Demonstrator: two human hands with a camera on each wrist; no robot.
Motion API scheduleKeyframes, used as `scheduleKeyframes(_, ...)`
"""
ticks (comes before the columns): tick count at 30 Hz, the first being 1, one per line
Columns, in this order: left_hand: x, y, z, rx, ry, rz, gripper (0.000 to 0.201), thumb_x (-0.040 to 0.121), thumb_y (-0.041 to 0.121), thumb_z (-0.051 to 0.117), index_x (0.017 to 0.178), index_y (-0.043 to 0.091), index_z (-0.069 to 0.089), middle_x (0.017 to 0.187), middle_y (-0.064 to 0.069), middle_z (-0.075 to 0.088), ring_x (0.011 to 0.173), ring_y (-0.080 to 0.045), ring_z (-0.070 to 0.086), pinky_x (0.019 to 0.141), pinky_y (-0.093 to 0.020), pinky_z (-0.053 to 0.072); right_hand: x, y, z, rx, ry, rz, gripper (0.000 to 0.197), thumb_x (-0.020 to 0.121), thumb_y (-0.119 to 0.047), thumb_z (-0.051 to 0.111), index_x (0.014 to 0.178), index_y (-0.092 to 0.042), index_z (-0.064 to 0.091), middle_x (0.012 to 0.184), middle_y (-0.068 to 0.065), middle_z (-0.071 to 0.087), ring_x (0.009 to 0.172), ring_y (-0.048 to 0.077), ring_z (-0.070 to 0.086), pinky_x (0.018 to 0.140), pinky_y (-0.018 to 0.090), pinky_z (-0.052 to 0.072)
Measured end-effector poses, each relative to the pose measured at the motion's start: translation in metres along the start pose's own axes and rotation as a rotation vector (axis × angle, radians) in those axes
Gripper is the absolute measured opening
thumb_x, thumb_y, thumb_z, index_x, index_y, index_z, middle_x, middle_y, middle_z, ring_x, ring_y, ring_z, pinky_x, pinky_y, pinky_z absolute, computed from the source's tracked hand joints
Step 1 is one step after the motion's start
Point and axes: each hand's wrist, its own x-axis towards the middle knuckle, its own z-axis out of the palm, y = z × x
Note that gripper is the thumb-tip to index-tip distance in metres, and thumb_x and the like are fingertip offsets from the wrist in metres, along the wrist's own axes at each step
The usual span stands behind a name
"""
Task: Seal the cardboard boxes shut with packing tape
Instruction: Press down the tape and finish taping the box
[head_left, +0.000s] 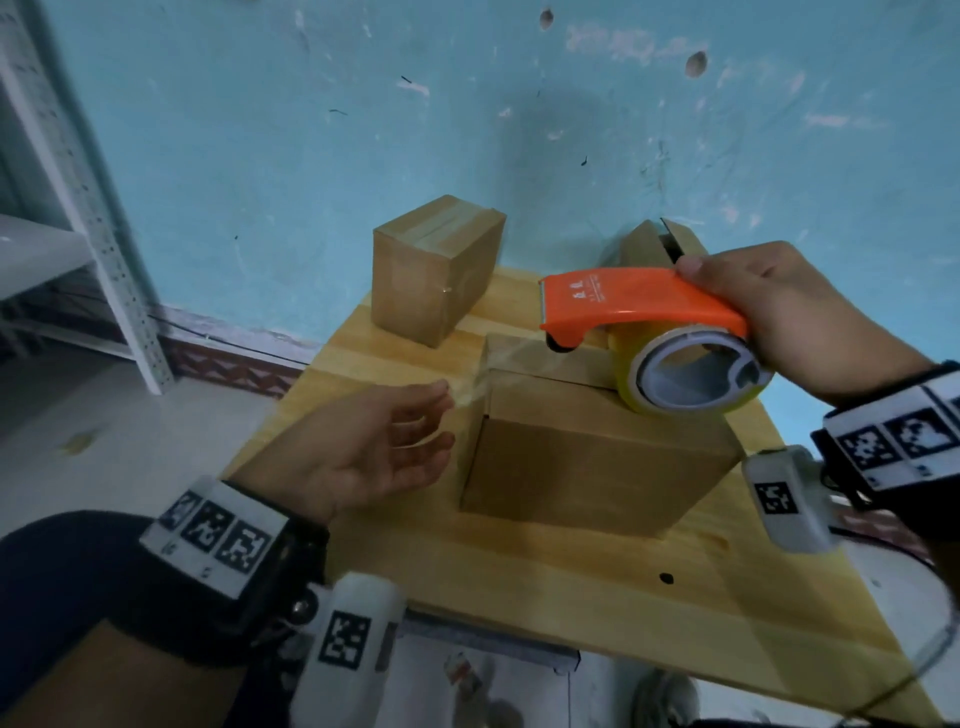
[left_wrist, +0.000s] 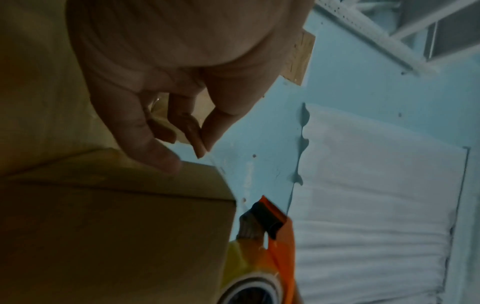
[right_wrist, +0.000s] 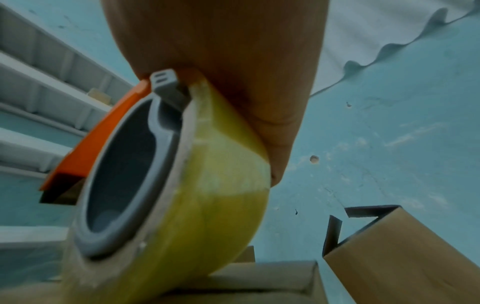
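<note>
A closed cardboard box (head_left: 597, 457) stands mid-table. My right hand (head_left: 779, 312) grips an orange tape dispenser (head_left: 623, 301) with a yellowish tape roll (head_left: 691, 374), and the roll rests on the box's top at its right end. A clear tape strip (head_left: 483, 374) runs from the dispenser's mouth leftward over the box's left edge. My left hand (head_left: 441, 415) is just left of the box, palm up. In the left wrist view its thumb and a finger (left_wrist: 202, 144) pinch the strip's end above the box (left_wrist: 116, 226). The right wrist view shows the roll (right_wrist: 207, 195) on the box (right_wrist: 259, 273).
A taped box (head_left: 436, 270) stands at the back left of the wooden table (head_left: 519, 597). A box with open flaps (head_left: 660, 244) stands at the back right against the blue wall, also the open box (right_wrist: 402, 257). A white metal shelf (head_left: 78, 208) is at the far left.
</note>
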Motion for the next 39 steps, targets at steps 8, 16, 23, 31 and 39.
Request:
scheduleKeyframes(8, -0.002, -0.015, 0.022, 0.230, 0.115, 0.091, 0.023, 0.091, 0.038, 0.067, 0.091, 0.014, 0.071, 0.097, -0.004, 0.054, 0.068, -0.015, 0.052, 0.041, -0.020, 0.037, 0.002, -0.002, 0.001, -0.043, -0.008, -0.009, 0.056, 0.100, -0.031, 0.050, 0.047, -0.017, 0.041, 0.045, 0.002, 0.035, 0.043, 0.021, 0.032, 0.046, 0.021, 0.030)
scheduleKeyframes(16, 0.002, -0.027, 0.023, 1.059, 0.237, 0.430, 0.036, 0.100, 0.046, 0.043, 0.091, 0.019, 0.065, 0.082, -0.002, 0.069, 0.071, -0.019, 0.064, 0.066, -0.034, 0.051, 0.000, -0.002, 0.002, -0.056, -0.022, -0.034, 0.053, 0.101, -0.029, 0.048, 0.052, -0.011, 0.041, 0.046, 0.005, 0.035, 0.043, 0.020, 0.032, 0.047, 0.022, 0.030)
scheduleKeyframes(23, 0.007, -0.012, 0.014, 0.989, 0.261, 0.797, 0.047, 0.084, 0.013, 0.070, 0.119, 0.033, 0.045, 0.118, 0.009, 0.055, 0.101, -0.003, 0.055, 0.070, -0.018, 0.043, 0.000, -0.001, 0.001, -0.053, -0.038, -0.041, 0.052, 0.103, -0.028, 0.046, 0.054, -0.010, 0.042, 0.047, 0.004, 0.035, 0.044, 0.019, 0.032, 0.047, 0.021, 0.030)
scheduleKeyframes(31, 0.016, -0.013, 0.050, 0.928, -0.138, 0.917, 0.125, 0.054, 0.049, 0.091, 0.152, 0.044, 0.014, 0.159, 0.018, 0.006, 0.140, 0.005, 0.018, 0.104, -0.011, 0.028, 0.001, 0.002, 0.001, -0.041, -0.065, -0.056, 0.052, 0.103, -0.029, 0.045, 0.055, -0.009, 0.043, 0.046, 0.000, 0.038, 0.041, 0.016, 0.033, 0.046, 0.020, 0.031)
scheduleKeyframes(39, 0.021, 0.002, 0.046, 1.150, -0.131, 0.858, 0.111, 0.050, 0.061, 0.087, 0.144, 0.028, 0.039, 0.132, 0.019, 0.039, 0.117, 0.003, 0.047, 0.097, -0.023, 0.048, 0.012, 0.002, -0.016, 0.004, -0.188, 0.044, 0.053, 0.098, -0.031, 0.053, 0.051, -0.009, 0.040, 0.041, -0.006, 0.035, 0.036, 0.009, 0.032, 0.045, 0.015, 0.031)
